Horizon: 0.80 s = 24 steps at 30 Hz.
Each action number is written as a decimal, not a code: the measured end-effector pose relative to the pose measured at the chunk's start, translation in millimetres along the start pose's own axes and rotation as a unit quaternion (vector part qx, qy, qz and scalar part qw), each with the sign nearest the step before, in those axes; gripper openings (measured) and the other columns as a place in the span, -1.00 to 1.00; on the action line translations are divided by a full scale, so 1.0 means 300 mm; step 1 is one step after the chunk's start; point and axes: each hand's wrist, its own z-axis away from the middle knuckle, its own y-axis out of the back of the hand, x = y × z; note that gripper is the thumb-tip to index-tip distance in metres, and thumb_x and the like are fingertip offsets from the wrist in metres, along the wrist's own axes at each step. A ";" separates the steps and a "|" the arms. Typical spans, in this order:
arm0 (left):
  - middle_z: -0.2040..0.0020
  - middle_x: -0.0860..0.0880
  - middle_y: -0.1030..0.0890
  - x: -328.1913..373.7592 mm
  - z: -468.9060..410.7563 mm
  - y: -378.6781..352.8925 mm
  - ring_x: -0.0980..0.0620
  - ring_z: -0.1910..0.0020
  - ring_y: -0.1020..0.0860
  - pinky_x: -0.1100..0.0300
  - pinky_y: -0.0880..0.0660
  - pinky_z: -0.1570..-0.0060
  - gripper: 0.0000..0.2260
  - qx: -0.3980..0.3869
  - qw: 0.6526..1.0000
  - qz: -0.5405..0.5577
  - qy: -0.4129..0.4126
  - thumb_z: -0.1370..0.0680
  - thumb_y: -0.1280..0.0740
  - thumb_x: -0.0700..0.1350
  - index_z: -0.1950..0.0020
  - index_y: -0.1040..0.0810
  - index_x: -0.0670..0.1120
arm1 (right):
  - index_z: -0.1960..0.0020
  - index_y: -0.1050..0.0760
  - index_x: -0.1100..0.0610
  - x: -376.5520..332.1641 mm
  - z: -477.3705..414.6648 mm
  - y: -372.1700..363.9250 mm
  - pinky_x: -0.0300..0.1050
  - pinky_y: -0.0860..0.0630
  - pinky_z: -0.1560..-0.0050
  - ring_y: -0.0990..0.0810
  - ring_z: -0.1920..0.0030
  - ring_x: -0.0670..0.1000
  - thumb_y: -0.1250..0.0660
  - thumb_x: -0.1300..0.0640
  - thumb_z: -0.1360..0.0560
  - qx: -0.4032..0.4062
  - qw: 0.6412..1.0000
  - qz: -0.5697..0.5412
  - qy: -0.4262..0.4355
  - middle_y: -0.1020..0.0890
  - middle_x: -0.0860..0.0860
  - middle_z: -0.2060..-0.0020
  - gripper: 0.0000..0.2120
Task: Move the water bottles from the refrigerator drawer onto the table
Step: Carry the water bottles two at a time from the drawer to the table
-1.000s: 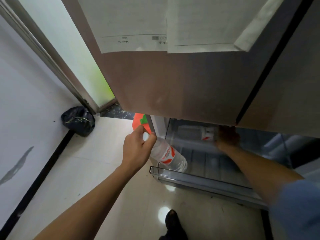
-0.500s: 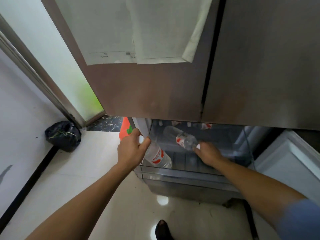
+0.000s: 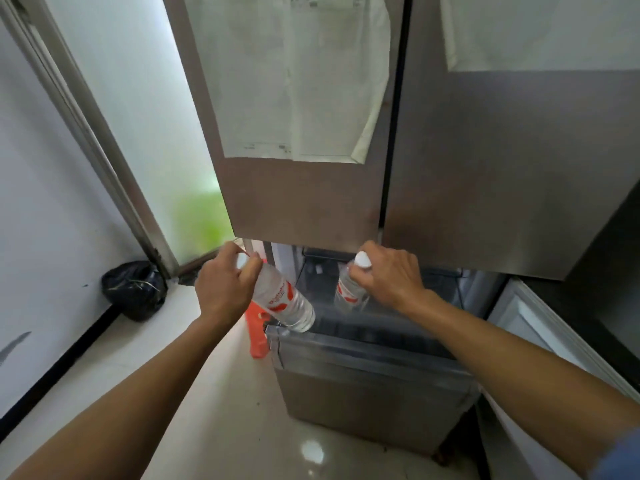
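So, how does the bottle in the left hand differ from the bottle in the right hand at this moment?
The left bottle is strongly tilted, its base over the drawer's front rim; the right bottle hangs nearly upright over the drawer's inside. The left hand wraps the left bottle's neck, so its cap is mostly hidden; the right hand leaves the right bottle's white cap showing. Both are clear bottles with red and white labels, held at the top.

Print on white paper sheets (image 3: 291,81) too small to read, orange plastic object (image 3: 256,336) half hidden behind open drawer (image 3: 374,344), red bottle-label lettering (image 3: 282,296) blurred.
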 end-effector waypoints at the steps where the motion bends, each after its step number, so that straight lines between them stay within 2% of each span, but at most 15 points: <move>1: 0.25 -0.18 -0.59 -0.022 -0.005 0.034 -0.22 0.25 -0.52 0.03 -0.39 0.30 -0.67 0.008 1.000 -0.008 -0.002 -0.44 -0.18 0.15 0.13 -0.48 -0.12 | 0.03 -0.42 0.10 -0.045 -0.016 0.035 -0.09 -0.24 0.27 -0.47 0.30 0.13 -0.22 -0.14 -0.52 0.025 0.999 0.008 0.021 -0.62 0.07 0.21 -0.70; 4: 0.25 -0.20 -0.61 -0.103 0.009 0.158 -0.23 0.24 -0.54 0.06 -0.37 0.32 -0.66 0.022 0.999 -0.032 0.016 -0.42 -0.21 0.15 0.14 -0.50 -0.12 | 0.17 -0.34 0.08 -0.208 -0.041 0.101 -0.16 -0.21 0.40 -0.39 0.43 0.06 -0.27 -0.13 -0.50 0.082 0.993 0.000 0.089 -0.49 0.00 0.39 -0.72; 6: 0.26 -0.18 -0.61 -0.183 0.045 0.260 -0.22 0.25 -0.54 0.07 -0.37 0.33 -0.69 0.025 0.998 -0.056 0.025 -0.43 -0.21 0.16 0.18 -0.46 -0.09 | 0.20 -0.35 0.08 -0.334 -0.043 0.089 -0.17 -0.32 0.43 -0.43 0.45 0.04 -0.26 -0.17 -0.49 0.076 0.989 -0.004 0.131 -0.48 -0.02 0.41 -0.68; 8: 0.28 -0.15 -0.59 -0.288 0.100 0.380 -0.20 0.28 -0.52 0.10 -0.35 0.34 -0.73 0.019 0.995 -0.084 0.040 -0.47 -0.25 0.15 0.20 -0.40 -0.04 | 0.16 -0.42 0.09 -0.478 -0.026 0.038 -0.10 -0.47 0.33 -0.51 0.39 0.07 -0.23 -0.22 -0.49 0.047 0.985 -0.005 0.163 -0.58 0.03 0.35 -0.64; 13: 0.24 -0.08 -0.59 -0.613 0.308 0.755 -0.06 0.31 -0.52 0.09 -0.51 0.32 -0.77 0.009 0.982 -0.161 0.098 -0.54 -0.29 0.09 0.06 -0.47 -0.08 | 0.04 -0.48 0.10 -0.929 0.099 -0.159 -0.05 -0.42 0.24 -0.56 0.22 0.13 -0.19 -0.21 -0.49 -0.040 0.969 -0.022 0.243 -0.64 0.10 0.18 -0.63; 15: 0.26 -0.02 -0.55 -0.742 0.397 0.916 0.00 0.33 -0.50 0.20 -0.42 0.37 -0.78 0.007 0.975 -0.189 0.114 -0.54 -0.28 0.10 0.10 -0.45 -0.06 | 0.02 -0.46 0.11 -1.133 0.169 -0.242 -0.04 -0.36 0.23 -0.58 0.14 0.17 -0.19 -0.19 -0.49 -0.068 0.960 -0.033 0.269 -0.64 0.12 0.13 -0.64; 18: 0.26 0.02 -0.51 -0.925 0.529 1.151 0.04 0.33 -0.48 0.28 -0.25 0.41 -0.81 0.005 0.959 -0.233 0.159 -0.55 -0.27 0.10 0.09 -0.40 -0.01 | -0.09 -0.47 0.10 -1.437 0.266 -0.334 -0.06 -0.37 0.20 -0.60 0.09 0.17 -0.21 -0.21 -0.51 -0.104 0.944 -0.075 0.304 -0.65 0.12 0.06 -0.60; 22: 0.25 0.02 -0.57 -1.141 0.705 1.434 0.07 0.33 -0.50 0.23 -0.39 0.38 -0.78 0.013 0.929 -0.292 0.227 -0.56 -0.22 0.15 0.08 -0.40 0.01 | -0.09 -0.48 0.10 -1.820 0.379 -0.392 -0.17 -0.27 0.23 -0.55 0.18 0.06 -0.20 -0.21 -0.53 -0.131 0.908 -0.131 0.375 -0.64 0.06 0.06 -0.61; 24: 0.28 0.04 -0.54 -1.230 0.787 1.552 0.07 0.34 -0.48 0.22 -0.35 0.39 -0.79 0.032 0.911 -0.312 0.269 -0.55 -0.23 0.15 0.12 -0.39 0.03 | -0.04 -0.47 0.09 -1.999 0.425 -0.429 -0.19 -0.29 0.27 -0.51 0.24 0.01 -0.19 -0.22 -0.53 -0.136 0.889 -0.139 0.414 -0.63 0.03 0.11 -0.63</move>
